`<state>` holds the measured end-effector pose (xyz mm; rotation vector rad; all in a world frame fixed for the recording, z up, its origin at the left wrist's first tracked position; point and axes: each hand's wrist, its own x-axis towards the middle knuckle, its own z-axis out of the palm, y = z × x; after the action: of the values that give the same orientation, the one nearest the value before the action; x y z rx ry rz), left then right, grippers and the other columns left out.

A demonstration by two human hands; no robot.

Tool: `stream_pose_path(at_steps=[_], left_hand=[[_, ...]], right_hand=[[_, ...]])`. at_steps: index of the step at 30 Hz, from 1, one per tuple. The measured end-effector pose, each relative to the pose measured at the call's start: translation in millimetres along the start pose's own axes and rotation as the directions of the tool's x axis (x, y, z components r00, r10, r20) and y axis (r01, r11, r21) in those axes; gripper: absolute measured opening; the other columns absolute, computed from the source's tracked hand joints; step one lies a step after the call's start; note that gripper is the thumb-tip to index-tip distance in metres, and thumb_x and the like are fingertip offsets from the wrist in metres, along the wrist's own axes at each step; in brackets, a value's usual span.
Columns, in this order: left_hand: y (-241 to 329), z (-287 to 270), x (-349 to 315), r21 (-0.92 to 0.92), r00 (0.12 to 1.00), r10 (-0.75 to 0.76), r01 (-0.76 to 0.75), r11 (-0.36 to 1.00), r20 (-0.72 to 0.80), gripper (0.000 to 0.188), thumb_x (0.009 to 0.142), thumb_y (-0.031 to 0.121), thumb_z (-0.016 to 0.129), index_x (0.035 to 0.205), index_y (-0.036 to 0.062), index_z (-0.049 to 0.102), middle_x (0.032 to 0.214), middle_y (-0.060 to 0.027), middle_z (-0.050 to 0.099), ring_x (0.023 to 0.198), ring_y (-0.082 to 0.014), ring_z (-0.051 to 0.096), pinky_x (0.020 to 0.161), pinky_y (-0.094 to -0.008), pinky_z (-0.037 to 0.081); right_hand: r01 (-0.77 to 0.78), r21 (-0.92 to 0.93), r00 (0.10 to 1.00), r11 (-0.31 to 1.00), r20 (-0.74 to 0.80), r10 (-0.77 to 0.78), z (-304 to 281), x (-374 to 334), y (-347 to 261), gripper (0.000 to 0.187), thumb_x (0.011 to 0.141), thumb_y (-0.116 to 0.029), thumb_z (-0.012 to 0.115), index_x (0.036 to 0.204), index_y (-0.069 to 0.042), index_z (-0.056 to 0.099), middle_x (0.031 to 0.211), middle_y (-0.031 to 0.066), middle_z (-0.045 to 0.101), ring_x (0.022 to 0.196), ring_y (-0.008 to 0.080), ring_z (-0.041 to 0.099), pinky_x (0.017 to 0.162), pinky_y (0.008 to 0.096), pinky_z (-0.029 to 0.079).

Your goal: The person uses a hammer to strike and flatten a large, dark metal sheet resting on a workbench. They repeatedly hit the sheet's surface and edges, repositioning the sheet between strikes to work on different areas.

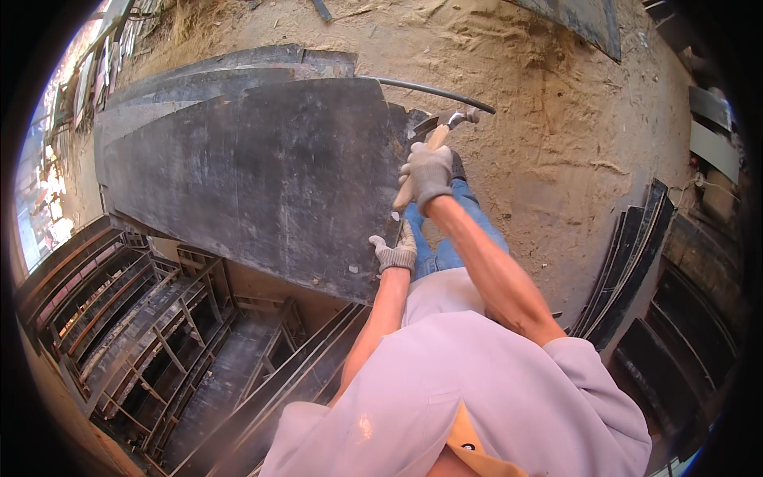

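Note:
My right hand (429, 170), in a pale knitted glove, is closed round the wooden handle of a claw hammer (437, 137). Its metal head lies beyond my fist, at the right end of a large dark panel (262, 167). My left hand (395, 253), gloved too, grips the near right edge of this panel, thumb over the top face; the fingers beneath are partly hidden. Other dark sheets (214, 67) lie under and behind the top panel. A few chips and pale worn spots mark the panel's right edge.
A dark curved rod (437, 91) sticks out past the sheets over sandy ground (556, 151). Metal frames (159, 334) stand in the lower left. Dark panels (624, 262) lean at the right, and another sheet (580, 24) lies at the far edge.

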<state>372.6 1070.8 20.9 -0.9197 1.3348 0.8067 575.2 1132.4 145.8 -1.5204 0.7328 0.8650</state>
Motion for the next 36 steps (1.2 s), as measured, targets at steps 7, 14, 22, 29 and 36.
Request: stream_pose_path(at_steps=[7, 14, 22, 29, 36], left_hand=[[17, -27, 12, 0.389, 0.999, -0.029, 0.036, 0.921, -0.025, 0.086, 0.089, 0.071, 0.055, 0.146, 0.0073, 0.047, 0.149, -0.0149, 0.048, 0.14, -0.0297, 0.042, 0.117, -0.0444, 0.036], [11, -12, 15, 0.182, 0.998, 0.034, -0.043, 0.982, 0.053, 0.071, 0.093, 0.063, 0.057, 0.13, 0.0023, 0.06, 0.131, -0.0153, 0.065, 0.121, -0.0324, 0.061, 0.106, -0.0473, 0.05], [-4, 4, -15, 0.051, 0.996, 0.056, -0.06, 0.997, 0.073, 0.07, 0.099, 0.061, 0.044, 0.12, -0.0037, 0.063, 0.115, -0.022, 0.07, 0.105, -0.0388, 0.068, 0.092, -0.0557, 0.058], [-3, 3, -19, 0.034, 0.997, 0.061, -0.062, 0.997, 0.049, 0.07, 0.098, 0.061, 0.045, 0.121, -0.0033, 0.063, 0.117, -0.0213, 0.07, 0.107, -0.0398, 0.068, 0.092, -0.0558, 0.057], [-1, 8, -6, 0.024, 0.996, 0.023, -0.025, 0.999, 0.089, 0.075, 0.097, 0.064, 0.046, 0.12, -0.0061, 0.062, 0.115, -0.0215, 0.071, 0.108, -0.0381, 0.068, 0.095, -0.0544, 0.057]], right_hand=[[0.429, -0.573, 0.774, 0.698, -0.166, -0.611, 26, 28, 107, 0.046, 0.096, -0.027, 0.058, 0.124, 0.002, 0.037, 0.086, 0.0297, 0.062, 0.082, 0.0487, 0.063, 0.074, 0.0533, 0.049], [0.438, -0.571, 0.854, 0.694, 0.021, -0.52, 31, 35, 79, 0.04, 0.1, -0.039, 0.055, 0.116, -0.005, 0.043, 0.078, 0.0222, 0.063, 0.067, 0.042, 0.064, 0.062, 0.052, 0.052], [0.589, -0.105, 0.749, 0.802, 0.445, -0.491, -73, -8, -36, 0.045, 0.095, -0.041, 0.07, 0.107, -0.001, 0.054, 0.073, 0.0048, 0.062, 0.06, 0.012, 0.06, 0.054, 0.0328, 0.051], [0.704, -0.595, 0.666, 0.386, 0.367, -0.649, -116, 2, -19, 0.038, 0.099, -0.039, 0.062, 0.106, -0.002, 0.056, 0.08, 0.0219, 0.065, 0.073, 0.0386, 0.067, 0.066, 0.0468, 0.051], [0.593, -0.688, 0.782, 0.418, 0.368, -0.503, -93, 19, -34, 0.044, 0.101, -0.044, 0.056, 0.103, 0.0, 0.057, 0.076, 0.0231, 0.063, 0.071, 0.0399, 0.064, 0.067, 0.0472, 0.05]])
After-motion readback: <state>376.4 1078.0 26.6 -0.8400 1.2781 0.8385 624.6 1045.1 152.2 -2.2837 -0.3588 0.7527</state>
